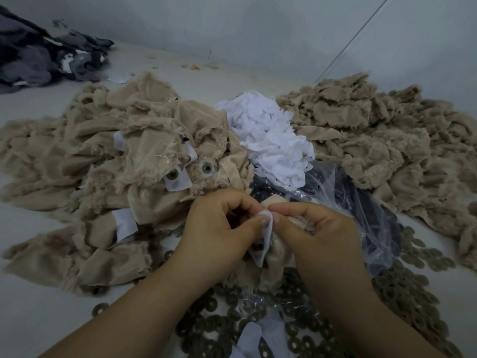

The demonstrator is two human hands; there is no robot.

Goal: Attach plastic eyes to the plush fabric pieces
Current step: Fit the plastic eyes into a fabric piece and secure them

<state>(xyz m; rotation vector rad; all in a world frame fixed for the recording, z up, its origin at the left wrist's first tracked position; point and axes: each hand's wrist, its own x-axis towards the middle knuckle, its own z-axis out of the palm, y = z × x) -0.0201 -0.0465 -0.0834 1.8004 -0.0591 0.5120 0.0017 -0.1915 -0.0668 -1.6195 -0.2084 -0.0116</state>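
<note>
The big heap of finished tan plush pieces [124,161] spreads left of and behind the white patch I am working on, with two fitted eye backs [206,167] showing near its front edge. A second tan pile [374,140] lies well to the right of the patch and further back, and a mound of white backing patches [268,140] sits between the two piles, just behind it. A clear plastic bag of dark eyes [366,228] lies just right of the patch, under my right wrist, and flat round washers [291,332] are scattered on the table in front of it, nearest me. A dark grey cloth bundle [38,52] lies far off to the back left. My left hand [219,228] pinches the white patch [267,228] between thumb and fingertips. My right hand [317,228] is curled round the tan plush piece [277,254] and presses it against the patch's right side.
</note>
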